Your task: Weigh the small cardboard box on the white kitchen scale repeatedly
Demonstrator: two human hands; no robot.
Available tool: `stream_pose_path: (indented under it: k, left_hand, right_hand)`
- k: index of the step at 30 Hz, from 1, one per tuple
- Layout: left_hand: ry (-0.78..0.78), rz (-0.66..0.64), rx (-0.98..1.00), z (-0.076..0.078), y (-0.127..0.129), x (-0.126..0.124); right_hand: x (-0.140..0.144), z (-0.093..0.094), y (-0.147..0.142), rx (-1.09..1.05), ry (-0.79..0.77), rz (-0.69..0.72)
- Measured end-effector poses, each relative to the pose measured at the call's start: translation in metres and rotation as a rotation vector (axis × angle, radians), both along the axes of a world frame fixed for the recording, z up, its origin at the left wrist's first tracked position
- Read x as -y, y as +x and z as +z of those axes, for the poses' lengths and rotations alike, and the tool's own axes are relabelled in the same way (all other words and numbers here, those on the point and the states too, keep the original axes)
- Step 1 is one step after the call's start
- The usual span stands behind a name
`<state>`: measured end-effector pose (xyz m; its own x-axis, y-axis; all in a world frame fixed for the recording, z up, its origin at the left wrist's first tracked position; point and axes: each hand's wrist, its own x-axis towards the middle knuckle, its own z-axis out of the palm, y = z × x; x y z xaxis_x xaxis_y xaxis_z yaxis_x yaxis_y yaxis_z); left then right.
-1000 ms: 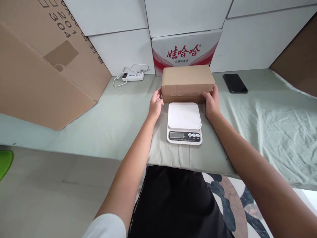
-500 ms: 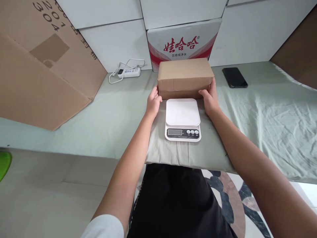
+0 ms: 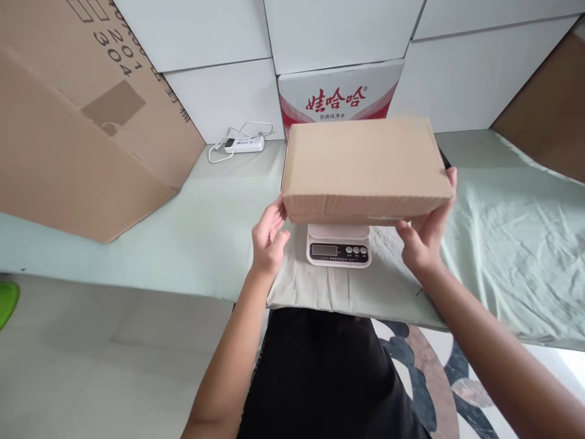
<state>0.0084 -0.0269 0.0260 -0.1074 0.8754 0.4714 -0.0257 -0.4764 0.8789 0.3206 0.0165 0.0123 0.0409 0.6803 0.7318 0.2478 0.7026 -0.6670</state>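
Note:
A closed brown cardboard box (image 3: pixel 363 161) is held level between my two hands, raised over a white digital kitchen scale (image 3: pixel 339 253). My left hand (image 3: pixel 270 236) grips its near left corner, with the fingers against the side and the thumb in front. On the right, my right hand (image 3: pixel 429 235) holds the near right corner, thumb at the lower front edge and fingers round the side. The box hides most of the scale's weighing plate; the display and buttons still show. Whether the underside touches the plate I cannot tell.
Behind stand white boxes (image 3: pixel 219 94) and a red-lettered water carton (image 3: pixel 338 91). A large brown carton (image 3: pixel 137 177) leans in at left. A white power strip with a cable (image 3: pixel 245 144) lies at the back. The cloth-covered table's (image 3: pixel 183 262) front edge is close to my body.
Both hands have lifted the box from behind the scale and brought it toward me, over the scale. It now covers most of the plate and nearly all of the black phone.

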Motion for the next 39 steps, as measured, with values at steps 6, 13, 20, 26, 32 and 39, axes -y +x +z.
stream_pose_path:
  k: [6,13,20,26,32,39]
  left_hand:
    - [-0.062,0.041,0.031,-0.018,0.001,0.01]
    - [-0.135,-0.013,0.024,-0.018,-0.003,0.011]
    - [-0.114,-0.013,0.029,-0.021,-0.003,0.007]
    - [-0.082,0.002,-0.035,-0.026,-0.005,0.005]
    - [-0.086,0.011,-0.03,-0.025,-0.003,0.004]
    - [-0.009,0.068,-0.021,-0.028,-0.003,0.005]
  right_hand:
    - [0.008,-0.027,-0.002,-0.009,-0.025,-0.089]
    - [0.011,-0.019,0.0,-0.015,-0.074,-0.09]
    - [-0.003,-0.025,0.004,-0.024,0.001,-0.071]
    - [-0.006,-0.026,0.003,-0.044,0.012,-0.059]
    - [-0.005,-0.024,0.001,-0.077,0.01,-0.043]
    - [-0.008,-0.026,0.002,-0.163,-0.004,-0.027]
